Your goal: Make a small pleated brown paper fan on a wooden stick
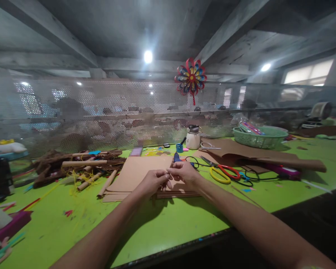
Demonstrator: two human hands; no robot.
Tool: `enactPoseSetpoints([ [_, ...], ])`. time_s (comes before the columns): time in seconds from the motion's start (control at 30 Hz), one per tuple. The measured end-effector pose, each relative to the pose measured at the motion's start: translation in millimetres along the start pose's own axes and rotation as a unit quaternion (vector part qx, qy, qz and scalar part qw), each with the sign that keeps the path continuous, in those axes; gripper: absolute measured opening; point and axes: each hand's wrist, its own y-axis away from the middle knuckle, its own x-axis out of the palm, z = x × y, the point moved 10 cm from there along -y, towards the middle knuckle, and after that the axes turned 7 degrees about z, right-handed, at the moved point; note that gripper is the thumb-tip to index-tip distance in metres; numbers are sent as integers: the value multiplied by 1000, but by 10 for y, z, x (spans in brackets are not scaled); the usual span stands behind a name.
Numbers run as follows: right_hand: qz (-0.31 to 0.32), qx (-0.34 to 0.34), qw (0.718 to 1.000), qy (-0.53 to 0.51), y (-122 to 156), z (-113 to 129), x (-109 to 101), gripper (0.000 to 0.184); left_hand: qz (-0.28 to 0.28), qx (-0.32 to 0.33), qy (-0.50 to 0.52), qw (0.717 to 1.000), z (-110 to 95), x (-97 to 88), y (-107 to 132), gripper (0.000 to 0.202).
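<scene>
My left hand (155,181) and my right hand (186,175) meet fingertip to fingertip above a stack of brown cardboard sheets (131,172). Both are closed in a pinch; anything between the fingers is too small to make out. Just behind the right hand stands a blue tool that looks like a glue gun (177,157), partly hidden by the fingers. Scissors with one yellow and one red handle (220,175) lie to the right of that hand. Left of the stack is a pile of rolled brown paper tubes (84,163) with yellow strands.
On the green table (179,224) stand a white jug (193,139), a blue pot (179,148) and a green basket (259,139). Large brown paper (263,154) and a purple power strip (286,172) lie right. A perforated metal screen (123,112) holding a pinwheel (191,77) rises behind.
</scene>
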Motion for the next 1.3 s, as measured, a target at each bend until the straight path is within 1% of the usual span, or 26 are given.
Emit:
enactPoseSetpoints([
  [0.13, -39, -28, 999, -4, 9, 66, -47, 34, 13, 6, 20, 1000, -2, 2, -19, 31],
  [0.2, -64, -35, 997, -20, -3, 94, -160, 32, 24, -4, 30, 999, 28, 20, -18, 31],
  [0.23, -85, -41, 995, -28, -10, 118, -264, 32, 32, -13, 32, 999, 51, 42, -13, 30],
  [0.33, -163, -68, 983, -41, -21, 221, -681, 33, 59, -32, 34, 997, 100, 131, 14, 30],
  [0.37, -181, -76, 980, -44, -26, 254, -806, 34, 60, -31, 36, 997, 98, 142, 20, 30],
  [0.43, -195, -83, 976, -51, -41, 296, -969, 35, 47, -16, 51, 997, 66, 120, 22, 30],
  [0.47, -193, -80, 976, -54, -50, 298, -992, 36, 38, -7, 62, 997, 44, 93, 18, 30],
  [0.5, -182, -70, 979, -55, -60, 283, -967, 36, 29, 2, 74, 997, 21, 60, 13, 30],
  [0.53, -160, -53, 984, -55, -71, 254, -890, 38, 23, 11, 85, 996, 0, 26, 8, 30],
  [0.57, -129, -33, 990, -53, -79, 217, -768, 40, 20, 17, 95, 995, -16, -2, 3, 30],
  [0.63, -34, 8, 999, -38, -71, 146, -412, 44, 21, 24, 113, 993, -38, -41, -1, 29],
  [0.67, 12, 14, 999, -26, -48, 139, -231, 44, 23, 28, 124, 992, -48, -50, 0, 28],
  [0.7, 48, 12, 999, -8, -16, 147, -73, 44, 26, 33, 136, 990, -62, -54, 2, 28],
  [0.73, 69, 5, 997, 20, 17, 163, 45, 44, 26, 42, 151, 987, -81, -61, 6, 28],
  [0.8, 70, -30, 992, 104, 73, 240, 171, 41, 14, 68, 182, 981, -133, -93, 20, 26],
  [0.9, 40, -101, 970, 216, 131, 385, 239, 33, 6, 81, 217, 973, -175, -117, 37, 24],
  [0.97, 17, -125, 964, 233, 143, 428, 216, 31, 26, 64, 229, 971, -171, -80, 39, 23],
  [1.07, -17, -122, 974, 191, 120, 415, 100, 33, 67, 47, 232, 969, -165, -2, 45, 22],
  [1.13, -19, -108, 984, 140, 89, 367, 52, 35, 91, 44, 212, 972, -148, 57, 42, 22],
  [1.23, -15, -63, 996, 64, 49, 237, 19, 38, 118, 24, 166, 979, -49, 173, 22, 24],
  [1.3, -13, -31, 999, 23, 41, 148, 7, 38, 119, 9, 150, 981, 27, 224, 1, 26],
])
